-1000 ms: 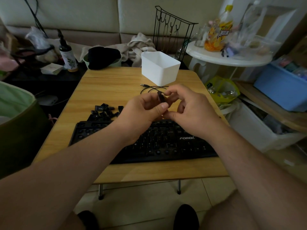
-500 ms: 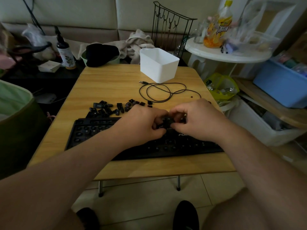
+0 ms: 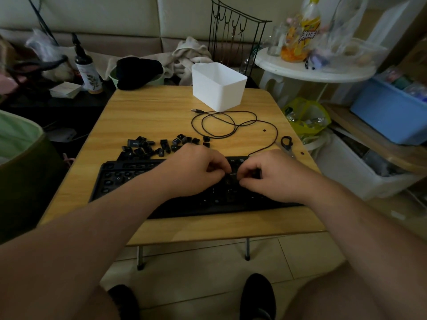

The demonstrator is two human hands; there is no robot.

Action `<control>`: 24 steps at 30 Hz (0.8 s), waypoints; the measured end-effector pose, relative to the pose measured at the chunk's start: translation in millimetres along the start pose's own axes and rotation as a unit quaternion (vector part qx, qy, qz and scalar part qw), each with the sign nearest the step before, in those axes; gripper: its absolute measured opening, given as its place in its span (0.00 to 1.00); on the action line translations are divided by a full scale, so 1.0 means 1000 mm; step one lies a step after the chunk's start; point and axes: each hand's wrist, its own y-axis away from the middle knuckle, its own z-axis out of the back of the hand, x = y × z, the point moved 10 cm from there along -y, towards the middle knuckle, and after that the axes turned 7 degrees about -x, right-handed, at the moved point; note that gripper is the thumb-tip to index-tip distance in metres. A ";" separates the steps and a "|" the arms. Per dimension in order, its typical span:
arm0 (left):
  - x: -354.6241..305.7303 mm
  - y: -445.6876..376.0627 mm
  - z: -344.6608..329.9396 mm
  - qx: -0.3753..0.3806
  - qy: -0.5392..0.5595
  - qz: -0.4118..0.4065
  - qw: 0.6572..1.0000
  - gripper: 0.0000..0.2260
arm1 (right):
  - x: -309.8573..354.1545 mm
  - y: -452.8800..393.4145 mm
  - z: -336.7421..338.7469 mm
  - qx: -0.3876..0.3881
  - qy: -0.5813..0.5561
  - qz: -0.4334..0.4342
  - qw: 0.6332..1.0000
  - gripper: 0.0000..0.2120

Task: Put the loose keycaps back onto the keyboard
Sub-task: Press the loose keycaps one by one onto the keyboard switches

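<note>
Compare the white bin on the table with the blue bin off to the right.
The white bin stands on the wooden table; the blue bin sits off it, on a shelf to the right. The white bin looks empty from here; the blue bin holds items at its top. Both are open-topped, plastic-looking containers.

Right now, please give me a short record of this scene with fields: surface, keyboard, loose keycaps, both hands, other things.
surface: wooden table
keyboard: black keyboard, near edge of table, some sockets bare
loose keycaps: pile of black keycaps behind the keyboard's left half
left hand: left hand on the keyboard, fingers curled down
right hand: right hand on the keyboard, fingertips facing the left's
held item: hidden, cannot tell
other things: white bin; black cable; scissors
</note>
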 end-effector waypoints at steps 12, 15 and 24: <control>-0.002 0.004 -0.005 0.021 0.002 -0.021 1.000 0.11 | 0.023 0.010 -0.026 0.102 0.073 0.055 0.991 0.17; -0.003 0.006 -0.005 0.021 0.009 -0.022 0.999 0.11 | 0.021 0.009 -0.019 0.074 0.039 0.042 0.996 0.15; 0.000 0.010 -0.007 0.038 0.196 0.063 0.978 0.06 | -0.015 0.003 -0.002 0.025 -0.187 -0.062 0.980 0.12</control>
